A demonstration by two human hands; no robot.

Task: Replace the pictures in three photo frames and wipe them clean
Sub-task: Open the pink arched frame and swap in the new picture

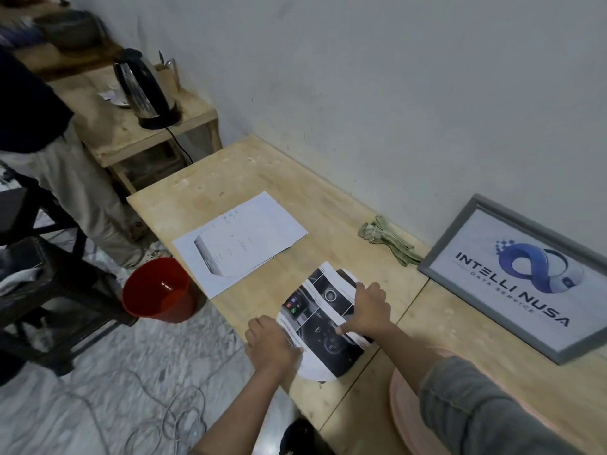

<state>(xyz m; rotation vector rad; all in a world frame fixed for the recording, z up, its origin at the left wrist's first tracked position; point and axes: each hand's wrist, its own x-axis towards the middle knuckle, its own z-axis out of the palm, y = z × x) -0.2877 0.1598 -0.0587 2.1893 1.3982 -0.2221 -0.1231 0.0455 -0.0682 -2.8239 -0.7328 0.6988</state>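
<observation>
My left hand (271, 344) grips the near-left edge of the printed picture (323, 326), fingers curled over the paper, thumb side on top. My right hand (368, 311) presses down on the picture's right side, fingers curled over its far edge, thumb stretched out flat across the print toward the centre. The sheet bows up between both hands, lower centre of the frame, on the wooden table (328, 205). A dark edge shows under the sheet at its right and bottom; can't tell what it is.

Upper left of the picture, more white printed sheets (241, 239) lie flat in a loose stack, apart from my hands. Right side of the frame, a grey photo frame (525, 277) with a blue logo print leans against the wall (394, 93), its bottom edge on the table. Between it and the sheets, near the wall, a crumpled greenish cloth (389, 239) lies just left of the frame's corner.

Pink round thing (399, 399) sits under my right forearm, mostly hidden by the grey sleeve (486, 408).

Left of the table, a red bucket (157, 293) on the floor. Upper left, a steel kettle (144, 90) on a lower wooden bench (131, 133), and another person's legs (75, 192) beside it. Cables (164, 421) trail on the floor, bottom left.
</observation>
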